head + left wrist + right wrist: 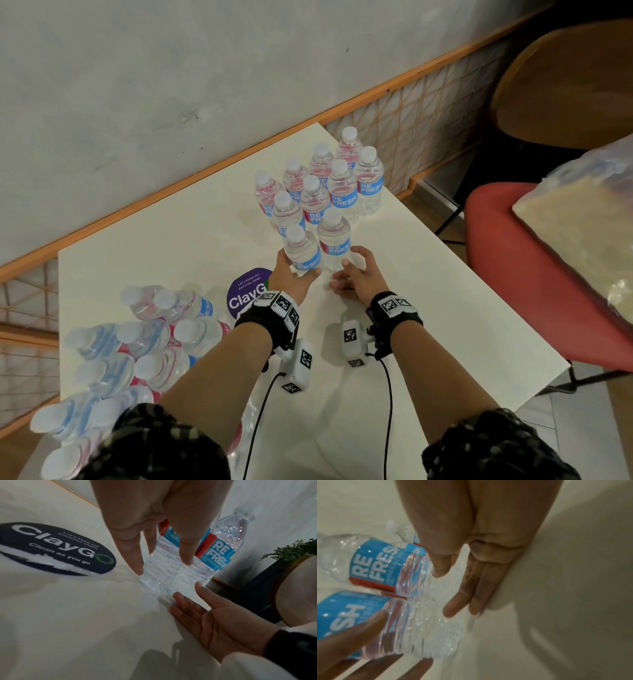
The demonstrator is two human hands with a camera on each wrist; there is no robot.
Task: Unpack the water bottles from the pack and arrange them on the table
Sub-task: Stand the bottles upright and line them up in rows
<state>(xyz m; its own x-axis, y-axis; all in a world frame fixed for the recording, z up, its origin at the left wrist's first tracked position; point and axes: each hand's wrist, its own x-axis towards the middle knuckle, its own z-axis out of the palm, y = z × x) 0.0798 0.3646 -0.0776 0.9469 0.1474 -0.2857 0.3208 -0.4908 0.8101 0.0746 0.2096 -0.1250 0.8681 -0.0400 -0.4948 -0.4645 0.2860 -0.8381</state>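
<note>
Several REFRESH water bottles [339,185] stand in rows at the far side of the white table [428,274]. My left hand [298,270] grips the lower part of the front left bottle [301,250], thumb on one side and fingers on the other; the left wrist view shows the same hand [161,561] around that upright bottle [164,577]. My right hand [346,274] is open, palm turned inward, just beside the front right bottle [334,240]. The plastic-wrapped pack [137,349], with several bottles lying in it, sits at the near left.
A round dark ClayGo sticker [246,294] lies on the table between the pack and my left hand. A red chair [513,246] carrying a plastic bag [582,219] stands right of the table. Wall and orange rail run behind.
</note>
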